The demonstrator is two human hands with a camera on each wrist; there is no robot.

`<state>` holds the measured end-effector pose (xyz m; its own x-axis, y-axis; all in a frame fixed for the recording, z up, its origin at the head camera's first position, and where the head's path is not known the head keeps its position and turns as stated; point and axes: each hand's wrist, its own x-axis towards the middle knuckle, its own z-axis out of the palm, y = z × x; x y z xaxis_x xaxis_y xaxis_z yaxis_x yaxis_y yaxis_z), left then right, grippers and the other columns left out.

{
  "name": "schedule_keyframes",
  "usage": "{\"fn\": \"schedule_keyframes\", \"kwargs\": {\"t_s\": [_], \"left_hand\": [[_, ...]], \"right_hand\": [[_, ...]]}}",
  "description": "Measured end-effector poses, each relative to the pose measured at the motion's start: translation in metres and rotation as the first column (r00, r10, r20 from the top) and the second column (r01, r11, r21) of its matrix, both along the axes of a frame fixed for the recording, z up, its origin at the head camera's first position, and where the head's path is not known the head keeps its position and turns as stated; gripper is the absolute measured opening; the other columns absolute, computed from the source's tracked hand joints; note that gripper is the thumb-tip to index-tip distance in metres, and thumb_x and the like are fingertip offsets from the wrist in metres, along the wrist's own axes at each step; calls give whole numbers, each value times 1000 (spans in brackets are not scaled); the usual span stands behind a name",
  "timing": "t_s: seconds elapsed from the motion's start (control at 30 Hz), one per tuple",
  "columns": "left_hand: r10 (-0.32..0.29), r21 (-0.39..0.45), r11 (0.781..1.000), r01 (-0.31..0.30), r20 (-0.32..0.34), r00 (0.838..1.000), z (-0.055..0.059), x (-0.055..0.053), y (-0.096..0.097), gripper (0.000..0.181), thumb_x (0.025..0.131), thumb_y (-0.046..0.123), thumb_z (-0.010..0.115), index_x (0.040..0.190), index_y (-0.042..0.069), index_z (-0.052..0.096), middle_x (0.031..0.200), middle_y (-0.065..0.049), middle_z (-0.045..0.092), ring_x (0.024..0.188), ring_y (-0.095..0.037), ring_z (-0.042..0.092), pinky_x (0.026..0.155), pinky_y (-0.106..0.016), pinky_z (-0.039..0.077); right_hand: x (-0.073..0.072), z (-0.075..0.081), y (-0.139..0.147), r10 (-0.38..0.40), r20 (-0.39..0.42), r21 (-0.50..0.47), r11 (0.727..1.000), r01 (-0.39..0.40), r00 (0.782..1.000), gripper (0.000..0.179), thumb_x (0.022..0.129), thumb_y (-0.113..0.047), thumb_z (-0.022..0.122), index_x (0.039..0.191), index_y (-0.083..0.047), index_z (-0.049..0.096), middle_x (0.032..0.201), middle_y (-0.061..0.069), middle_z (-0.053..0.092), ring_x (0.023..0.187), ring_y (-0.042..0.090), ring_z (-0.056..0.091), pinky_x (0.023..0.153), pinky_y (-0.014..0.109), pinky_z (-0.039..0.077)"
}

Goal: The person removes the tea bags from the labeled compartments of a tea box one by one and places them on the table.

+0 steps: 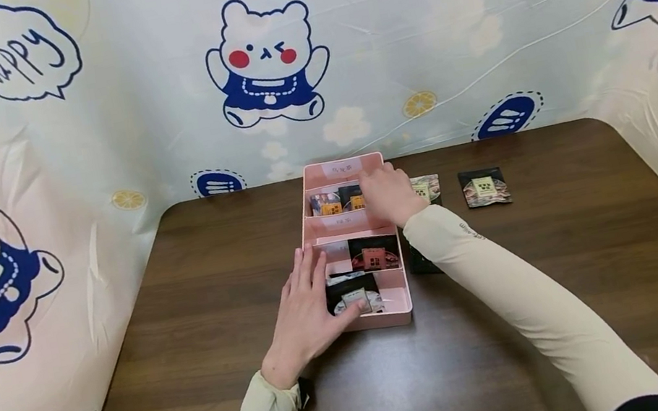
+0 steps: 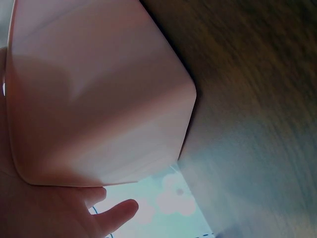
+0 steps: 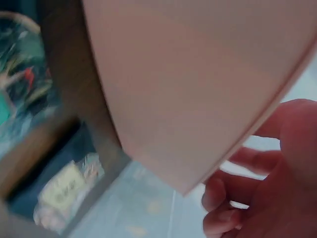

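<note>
A long pink box (image 1: 398, 281) with compartments stands on the table, small tea-bag-like sachets inside it. Along its left edge rests my left hand (image 1: 302, 309), fingers extended and thumb spread over a dark sachet (image 1: 370, 290) in the front compartment. A dark sachet with a red label (image 1: 374, 256) lies just behind that one. My right hand (image 1: 392, 194) reaches over the far right rim, beside sachets with yellow labels (image 1: 330, 205). In the right wrist view some of its fingers (image 3: 218, 193) curl by the rim; its other fingertips are hidden, and I cannot tell whether they pinch anything.
To the right of the box, sachets with a pale green label (image 1: 426, 186) lie partly behind my right forearm. Another sachet (image 1: 484, 187) lies farther right on the brown table (image 1: 575, 250). A printed cloth (image 1: 165, 102) hangs behind the table's far edge.
</note>
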<state>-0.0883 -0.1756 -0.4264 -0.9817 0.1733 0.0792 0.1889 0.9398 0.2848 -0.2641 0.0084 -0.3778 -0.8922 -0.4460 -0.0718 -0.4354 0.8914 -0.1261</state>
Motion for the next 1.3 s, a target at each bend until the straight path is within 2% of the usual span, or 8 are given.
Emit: {"fn": "schedule_keyframes", "kwargs": {"t_s": [0.13,0.27,0.33,0.43,0.57,0.83,1.13,1.3], "left_hand": [[-6,1,1000,6,-10,1000,-1,0,0,99,82,78,46,152,10,28,163,-11,15,152,-27,6,111,-58,29],[-2,4,1000,2,0,1000,-1,0,0,100,81,78,45,153,11,27,163,-10,14,152,-25,4,112,-57,29],[2,7,1000,-2,8,1000,-1,0,0,100,81,79,45,153,11,26,163,-10,13,152,-25,3,112,-58,28],[4,6,1000,-4,18,1000,-1,0,1,101,81,79,44,153,12,25,163,-10,12,152,-24,2,112,-58,28],[5,9,1000,-5,24,1000,-1,0,1,101,81,80,44,154,12,25,163,-10,11,152,-25,2,113,-58,28],[6,15,1000,-6,20,1000,0,0,1,100,81,79,44,154,13,25,163,-8,11,152,-25,3,111,-59,28],[6,14,1000,-6,17,1000,0,0,1,100,81,79,45,154,13,24,163,-9,11,152,-26,3,111,-59,29],[4,7,1000,-5,13,1000,-1,-1,1,100,81,79,44,154,13,24,163,-9,11,152,-26,3,111,-59,29]], "right_hand": [[-3,-5,0,-81,56,-98,991,86,995,33,98,-25,52,123,-4,52,87,15,62,82,33,54,64,43,47],[-7,-11,2,-139,54,-212,966,148,989,34,95,-24,55,124,-5,49,75,13,59,66,28,55,51,37,41],[-8,-14,4,-154,58,-258,952,164,986,27,94,-23,56,116,-7,51,77,12,60,65,27,57,53,37,43],[-10,-16,7,-161,82,-323,929,179,984,20,93,-24,58,106,-9,53,86,11,63,74,28,61,66,42,48],[-11,-17,11,-119,117,-372,915,154,986,21,92,-25,61,106,-9,57,94,11,67,82,29,63,76,44,48],[-14,-20,18,16,257,-402,911,92,966,24,95,-23,58,114,-8,63,100,10,69,73,23,57,69,35,45],[-17,-26,20,43,253,-427,901,71,967,21,96,-22,57,111,-8,63,105,11,69,80,24,60,74,36,47],[-15,-24,24,74,238,-447,894,41,968,21,98,-20,55,113,-7,62,105,12,68,77,23,59,72,35,46]]}}
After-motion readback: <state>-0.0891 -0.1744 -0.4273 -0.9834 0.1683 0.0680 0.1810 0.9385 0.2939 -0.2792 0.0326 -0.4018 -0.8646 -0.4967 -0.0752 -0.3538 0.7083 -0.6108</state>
